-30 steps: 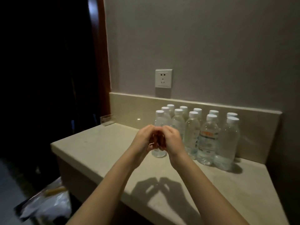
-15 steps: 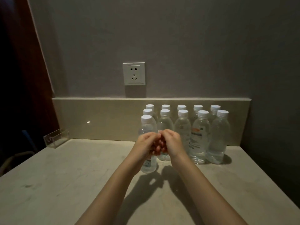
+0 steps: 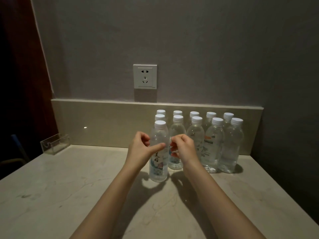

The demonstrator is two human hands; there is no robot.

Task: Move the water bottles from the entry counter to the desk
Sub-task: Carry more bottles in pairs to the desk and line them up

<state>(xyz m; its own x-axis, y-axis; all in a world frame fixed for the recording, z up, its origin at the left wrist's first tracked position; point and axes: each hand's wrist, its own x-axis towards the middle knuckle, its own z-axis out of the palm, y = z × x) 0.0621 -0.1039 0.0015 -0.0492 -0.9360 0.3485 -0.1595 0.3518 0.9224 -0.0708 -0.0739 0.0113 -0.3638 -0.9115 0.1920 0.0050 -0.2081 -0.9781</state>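
Entry counter (image 3: 69,195) fills the lower frame; no desk in view. All 11 water bottles (image 3: 214,144) stand on it at center-right, against the backsplash, so 0 moved, task barely begun. Front bottle (image 3: 158,163) stands alone at center. Left hand (image 3: 140,150) and right hand (image 3: 183,149) flank it, fingers curled; whether either actually grips it, cannot tell.

Both hands (image 3: 162,149) flank the nearest of 11 upright bottles (image 3: 158,152) on the counter (image 3: 69,187).
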